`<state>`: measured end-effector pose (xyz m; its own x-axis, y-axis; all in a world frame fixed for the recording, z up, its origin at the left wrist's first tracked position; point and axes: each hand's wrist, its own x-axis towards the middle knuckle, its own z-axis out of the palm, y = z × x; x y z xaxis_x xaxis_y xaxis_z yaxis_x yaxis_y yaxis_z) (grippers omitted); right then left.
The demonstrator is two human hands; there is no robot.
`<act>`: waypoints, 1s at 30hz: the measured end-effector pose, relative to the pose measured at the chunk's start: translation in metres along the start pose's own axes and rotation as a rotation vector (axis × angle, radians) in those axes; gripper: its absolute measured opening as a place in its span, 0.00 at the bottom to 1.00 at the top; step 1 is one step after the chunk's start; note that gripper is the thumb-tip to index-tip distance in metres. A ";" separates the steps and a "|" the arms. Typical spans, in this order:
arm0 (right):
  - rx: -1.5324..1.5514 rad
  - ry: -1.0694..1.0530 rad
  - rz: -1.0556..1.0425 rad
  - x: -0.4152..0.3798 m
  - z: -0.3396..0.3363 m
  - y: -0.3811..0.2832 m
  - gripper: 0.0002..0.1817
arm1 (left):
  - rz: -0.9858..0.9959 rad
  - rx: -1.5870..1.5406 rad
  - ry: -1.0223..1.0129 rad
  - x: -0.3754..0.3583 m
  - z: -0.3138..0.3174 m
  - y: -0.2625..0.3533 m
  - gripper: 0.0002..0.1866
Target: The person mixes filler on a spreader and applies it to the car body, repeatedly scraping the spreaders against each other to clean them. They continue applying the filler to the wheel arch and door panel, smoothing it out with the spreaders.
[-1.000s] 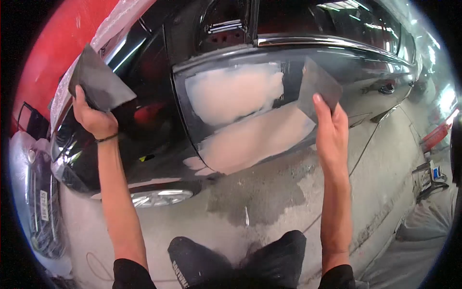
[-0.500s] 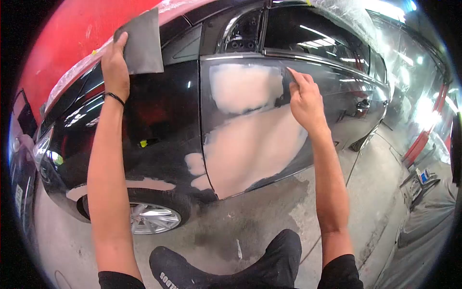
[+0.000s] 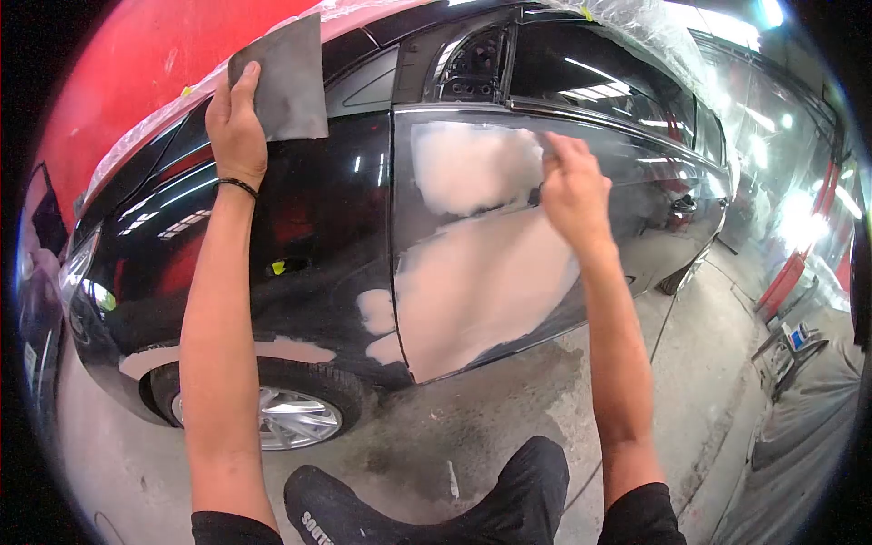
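Your right hand (image 3: 577, 195) is closed around a scraper (image 3: 548, 153), mostly hidden by your fingers, at the right edge of the upper pale patch (image 3: 472, 168) on the car door (image 3: 654, 193). That patch has just spread: the dark strip along its right side, bare half a second ago, is now largely pale, so the coat seems to be reaching farther toward your hand. Your left hand (image 3: 238, 127) grips a flat gray plate (image 3: 292, 86), held up over the front of the car. Below the upper patch lies the larger lower pale patch (image 3: 481, 282). Against the earliest frame, your scraper no longer shows its broad face, and the plate stands more upright.
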<state>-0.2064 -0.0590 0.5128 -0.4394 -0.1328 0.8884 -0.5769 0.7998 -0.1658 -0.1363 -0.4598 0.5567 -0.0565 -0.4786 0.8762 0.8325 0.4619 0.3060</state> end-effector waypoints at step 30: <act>-0.105 -0.103 -0.212 -0.021 -0.014 -0.002 0.29 | 0.067 0.076 0.019 -0.001 -0.005 -0.007 0.22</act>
<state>-0.1868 -0.0493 0.5004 -0.3874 -0.3583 0.8494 -0.5912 0.8035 0.0693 -0.1391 -0.4668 0.5521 0.0094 -0.4586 0.8886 0.7898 0.5484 0.2747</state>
